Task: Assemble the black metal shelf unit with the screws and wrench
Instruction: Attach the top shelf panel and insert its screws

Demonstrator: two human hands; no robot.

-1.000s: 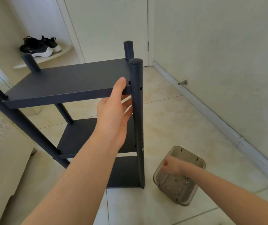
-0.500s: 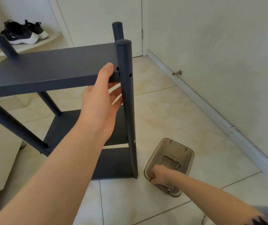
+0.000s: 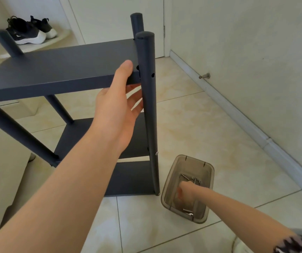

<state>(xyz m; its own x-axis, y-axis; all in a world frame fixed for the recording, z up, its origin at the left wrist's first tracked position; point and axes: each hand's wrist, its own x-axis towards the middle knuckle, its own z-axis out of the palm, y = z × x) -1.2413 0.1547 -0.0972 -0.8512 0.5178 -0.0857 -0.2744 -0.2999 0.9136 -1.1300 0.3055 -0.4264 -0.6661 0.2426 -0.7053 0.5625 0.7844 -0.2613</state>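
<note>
Shelf unit [image 3: 60, 70] stands upright, posts vertical. Left hand [image 3: 117, 105] grips its top board [image 3: 36, 83] beside the front post [image 3: 149, 106], whose empty hole [image 3: 153, 75] faces right. Right hand [image 3: 184, 190] is low in the tray [image 3: 209, 170] among the screws [image 3: 192, 178]; it is too blurred to tell its grip.

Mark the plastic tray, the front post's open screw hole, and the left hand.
plastic tray [image 3: 195, 159]: head view, far rim.
screw hole [image 3: 153, 75]: head view, dark opening.
left hand [image 3: 118, 108]: head view, back of hand.

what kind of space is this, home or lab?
Likely a home entryway or hallway: beige tiled floor, a white door with a wall doorstop nearby, and sneakers on a low ledge. The shelf unit stands on the tiles.
</note>
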